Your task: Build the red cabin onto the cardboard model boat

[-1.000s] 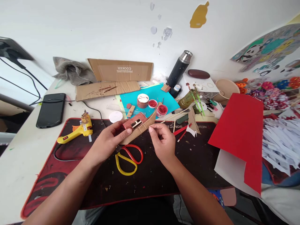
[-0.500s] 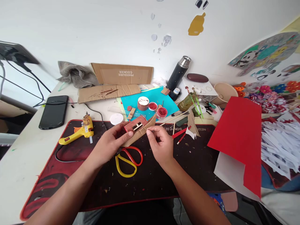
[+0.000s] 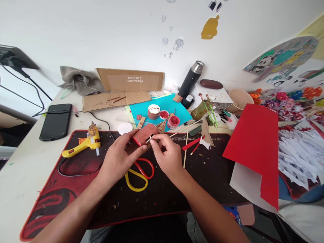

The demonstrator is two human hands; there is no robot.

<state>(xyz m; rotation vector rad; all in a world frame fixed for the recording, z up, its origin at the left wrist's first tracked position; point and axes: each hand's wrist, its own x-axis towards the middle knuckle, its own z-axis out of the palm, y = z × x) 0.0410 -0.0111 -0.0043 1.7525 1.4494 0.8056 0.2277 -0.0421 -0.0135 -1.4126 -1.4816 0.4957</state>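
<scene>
My left hand [image 3: 120,155] is closed around a small red-painted cardboard model [image 3: 145,133], a rounded piece with a dark opening in its side. A thin pale strip [image 3: 150,137] crosses that opening. My right hand [image 3: 168,152] has thumb and forefinger pinched at the strip's end, against the model's right edge. Brown pointed cardboard [image 3: 161,127] shows behind the model; whether it is joined on is unclear. Just below the hands lie scissors with one yellow handle [image 3: 136,190] and one red handle [image 3: 153,168], their blades hidden.
A yellow glue gun [image 3: 88,143] and a phone [image 3: 56,121] lie at left. Open paint jars [image 3: 173,122] stand on blue paper [image 3: 179,109] behind my hands. A black flask [image 3: 190,81] leans at the back. Folded red card [image 3: 255,145] juts over the mat's right side.
The model has been tilted so its red top faces me more. My right fingers have moved left, from the brown cardboard edge to the opening's pale strip.
</scene>
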